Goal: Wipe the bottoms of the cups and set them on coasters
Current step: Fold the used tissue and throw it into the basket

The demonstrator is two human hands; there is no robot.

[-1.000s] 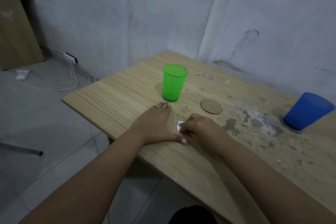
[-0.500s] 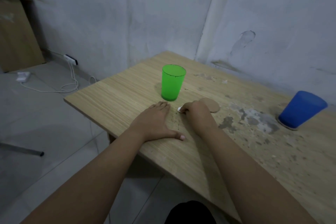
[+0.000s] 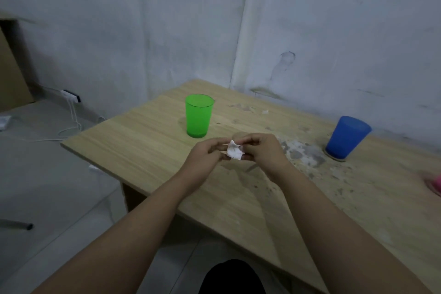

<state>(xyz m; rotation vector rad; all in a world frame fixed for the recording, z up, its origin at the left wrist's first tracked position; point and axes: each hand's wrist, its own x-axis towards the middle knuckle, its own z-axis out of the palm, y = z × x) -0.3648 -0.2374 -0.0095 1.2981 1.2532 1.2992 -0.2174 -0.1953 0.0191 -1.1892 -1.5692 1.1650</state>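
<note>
A green cup (image 3: 198, 115) stands upright on the wooden table (image 3: 148, 141), directly on the wood. A blue cup (image 3: 347, 136) stands on a round coaster (image 3: 337, 157) at the right. Both hands are raised above the table in front of the green cup. My right hand (image 3: 265, 153) pinches a small white tissue piece (image 3: 235, 153), and my left hand (image 3: 206, 159) pinches its other edge. A bare cardboard coaster (image 3: 237, 135) peeks out just behind my fingers, mostly hidden.
A pink object (image 3: 435, 184) shows at the right edge of the table. The right half of the table top is stained and flaky. Walls close the table's far sides. White cables and a power strip (image 3: 69, 95) lie on the floor to the left.
Both hands have lifted off the table. The right hand brought the tissue up, and the left hand, flat on the wood before, now pinches it too. The camera has tilted up.
</note>
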